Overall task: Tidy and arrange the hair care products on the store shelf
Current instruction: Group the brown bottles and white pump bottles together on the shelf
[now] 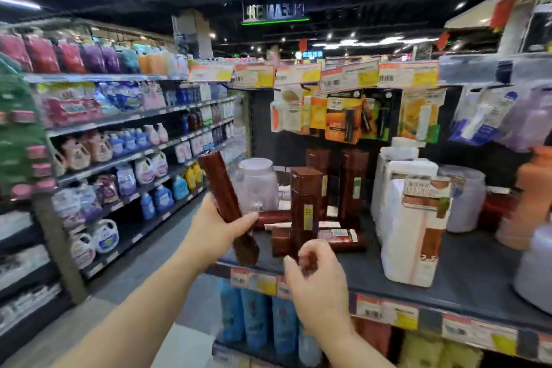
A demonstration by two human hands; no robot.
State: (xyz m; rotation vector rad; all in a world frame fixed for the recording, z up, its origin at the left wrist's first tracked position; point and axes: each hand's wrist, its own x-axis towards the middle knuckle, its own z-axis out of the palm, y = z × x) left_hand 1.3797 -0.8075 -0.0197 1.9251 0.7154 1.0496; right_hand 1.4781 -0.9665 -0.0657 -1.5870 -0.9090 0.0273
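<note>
My left hand [215,230] grips a long brown hair product bottle [222,188], tilted with its top leaning up and to the left, just off the shelf's left front corner. My right hand [316,281] hovers in front of the dark shelf [466,275] with fingers loosely curled and nothing in them. On the shelf stand three brown boxes [306,203] upright, and flat brown packs [340,237] lie around their base. The image is blurred by motion.
Tall white packs [413,233] stand right of the brown boxes, a clear jar [258,184] behind left, an orange bottle [534,197] at far right. Carded items [343,119] hang above. Blue bottles [257,317] fill the shelf below. Detergent shelves [119,152] line the aisle's left side.
</note>
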